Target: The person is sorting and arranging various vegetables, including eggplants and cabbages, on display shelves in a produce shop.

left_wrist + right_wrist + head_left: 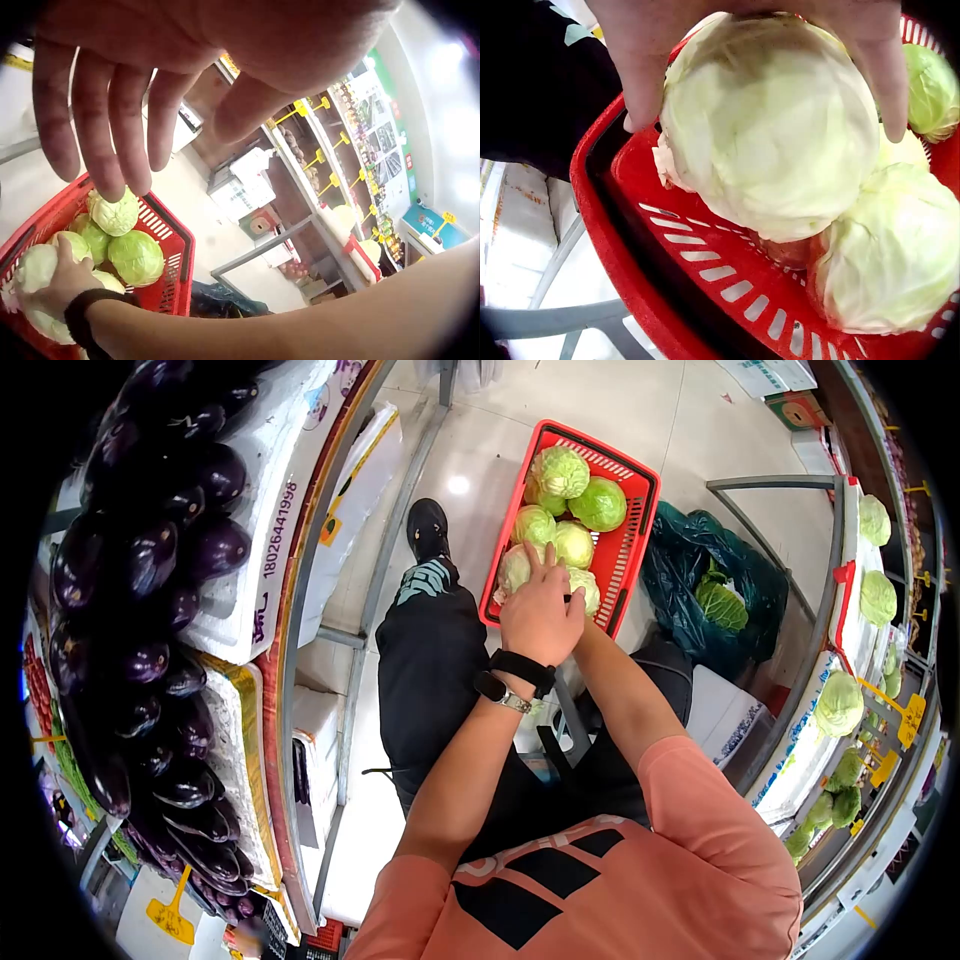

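Note:
A red basket (645,510) on the floor holds several pale green cabbages (574,545). My right hand (66,289) grips a large cabbage (769,135) at the basket's near left corner, with fingers and thumb spread around its sides in the right wrist view. Over the right hand and the basket is my left hand (540,615), its fingers extended and holding nothing; these fingers (120,112) hang straight across the top of the left wrist view. From above, the left hand hides most of the right. Another cabbage (889,247) lies beside the gripped one.
Eggplants (145,560) fill a stand at left. A dark plastic bag (680,565) with a leafy green head (720,605) lies right of the basket. Metal frames (775,482) and a shelf of cabbages (838,703) stand further right. My leg (430,660) is left of the basket.

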Available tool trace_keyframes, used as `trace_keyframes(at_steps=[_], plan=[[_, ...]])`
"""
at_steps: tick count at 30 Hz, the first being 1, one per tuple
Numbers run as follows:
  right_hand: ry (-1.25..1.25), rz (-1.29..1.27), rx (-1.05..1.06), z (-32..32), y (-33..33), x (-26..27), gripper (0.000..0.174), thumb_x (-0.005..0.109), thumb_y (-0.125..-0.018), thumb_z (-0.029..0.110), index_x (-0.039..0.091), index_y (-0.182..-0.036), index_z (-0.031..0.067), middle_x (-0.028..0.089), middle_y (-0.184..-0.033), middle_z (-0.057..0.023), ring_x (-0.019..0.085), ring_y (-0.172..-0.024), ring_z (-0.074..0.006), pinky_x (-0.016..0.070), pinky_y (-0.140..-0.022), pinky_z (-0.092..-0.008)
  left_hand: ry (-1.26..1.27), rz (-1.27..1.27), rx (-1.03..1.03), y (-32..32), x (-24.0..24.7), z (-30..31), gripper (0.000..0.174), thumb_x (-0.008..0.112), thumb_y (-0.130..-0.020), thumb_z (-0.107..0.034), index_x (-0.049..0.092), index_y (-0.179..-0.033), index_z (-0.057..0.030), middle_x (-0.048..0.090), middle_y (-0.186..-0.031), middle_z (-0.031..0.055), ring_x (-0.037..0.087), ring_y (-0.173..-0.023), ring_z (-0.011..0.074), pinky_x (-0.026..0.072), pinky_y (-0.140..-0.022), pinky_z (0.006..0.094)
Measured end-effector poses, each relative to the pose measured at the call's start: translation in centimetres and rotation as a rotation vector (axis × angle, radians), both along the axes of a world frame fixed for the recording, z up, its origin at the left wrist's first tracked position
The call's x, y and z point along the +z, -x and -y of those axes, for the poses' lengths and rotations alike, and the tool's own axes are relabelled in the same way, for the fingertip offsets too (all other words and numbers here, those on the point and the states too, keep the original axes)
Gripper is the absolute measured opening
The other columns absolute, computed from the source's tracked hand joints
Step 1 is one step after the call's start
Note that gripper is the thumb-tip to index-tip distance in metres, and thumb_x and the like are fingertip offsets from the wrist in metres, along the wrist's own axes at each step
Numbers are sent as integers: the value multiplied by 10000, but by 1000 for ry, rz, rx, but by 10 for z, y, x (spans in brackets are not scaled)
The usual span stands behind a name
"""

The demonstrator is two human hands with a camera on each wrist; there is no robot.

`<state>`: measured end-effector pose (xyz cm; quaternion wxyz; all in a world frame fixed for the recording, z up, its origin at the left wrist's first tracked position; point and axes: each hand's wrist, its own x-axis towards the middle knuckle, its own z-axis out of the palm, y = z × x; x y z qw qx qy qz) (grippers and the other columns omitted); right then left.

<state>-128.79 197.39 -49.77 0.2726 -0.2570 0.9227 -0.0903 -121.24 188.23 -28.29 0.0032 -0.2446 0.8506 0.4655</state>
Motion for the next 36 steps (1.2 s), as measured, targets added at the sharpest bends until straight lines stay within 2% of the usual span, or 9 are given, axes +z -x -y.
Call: trace_keyframes(at_steps=[5, 9, 14, 17, 21, 27, 30, 33, 36], plan=[[237, -19, -55, -14, -6, -25, 814, 641, -775, 447, 304, -1509, 341, 357, -1458, -269, 403, -1261, -581, 457, -988, -597, 32, -44, -7, 3, -3, -9, 211, 631, -900, -246, 627, -1023, -75, 697, -952, 130, 663, -888, 335, 514, -767, 452], [69, 75, -105, -5, 4, 13, 779, 687, -754, 355, 366, -1463, 310, 347, -1431, -289, 425, -1195, -610, 447, -987, -608, 106, 115, -83, 4, -2, -9, 264, 620, -905, -282, 631, -1044, -59, 694, -981, 146, 661, -913, 346, 516, -784, 455], [367, 25, -134, -40, 12, 29, 831, 782, -673, 265, 412, -1413, 185, 428, -1364, -287, 473, -1188, -533, 469, -977, -540, 85, 174, -77, 2, -4, -7, 329, 602, -918, -312, 637, -1109, -47, 691, -995, 148, 661, -927, 348, 519, -803, 452], [425, 34, -273, -55, 15, 101, 928, 885, -595, 338, 448, -1366, 63, 538, -1258, -281, 532, -1194, -429, 454, -1015, -467, 85, 124, -3, 3, 2, -3, 386, 597, -927, -322, 615, -1163, -18, 661, -1076, 193, 627, -999, 379, 496, -870, 456], [871, 321, -490, -100, 23, 173, 918, 902, -648, 206, 404, -1405, 52, 524, -1328, -148, 518, -1247, -252, 447, -1045, -364, 136, -84, 158, 6, -4, 0, 386, 524, -984, -302, 588, -1183, 24, 634, -1117, 242, 583, -1057, 419, 462, -921, 466], [1529, 875, -774, -218, 12, 243, 815, 705, -838, 424, 368, -1474, 41, 481, -1458, -147, 493, -1323, -296, 454, -1069, -464, -87, 63, 31, 6, -8, -3, 407, 467, -994, -379, 637, -1096, -23, 661, -1076, 239, 599, -1035, 422, 456, -911, 499], [1899, 825, -750, -260, -9, 291, 793, 696, -842, 448, 402, -1460, 48, 505, -1440, -148, 527, -1289, -308, 455, -1073, -467, -7, 90, -56, 3, -23, -11, 436, 477, -991, -412, 647, -1102, -26, 674, -1083, 235, 619, -1048, 412, 473, -900, 481], [1908, 477, -836, -311, -28, 337, 840, 671, -832, 562, 398, -1471, 89, 500, -1452, -123, 538, -1276, -315, 462, -1060, -494, 10, 147, -173, 5, -36, -10, 466, 508, -980, -448, 646, -1124, -26, 689, -1078, 223, 653, -1027, 380, 492, -888, 452], [1698, 99, -830, -363, -54, 412, 832, 694, -838, 467, 371, -1477, 43, 485, -1459, -122, 496, -1313, -290, 427, -1088, -451, -37, 170, -163, 4, -58, -9, 462, 528, -964, -441, 651, -1117, -23, 699, -1059, 215, 660, -1020, 371, 498, -879, 445]])
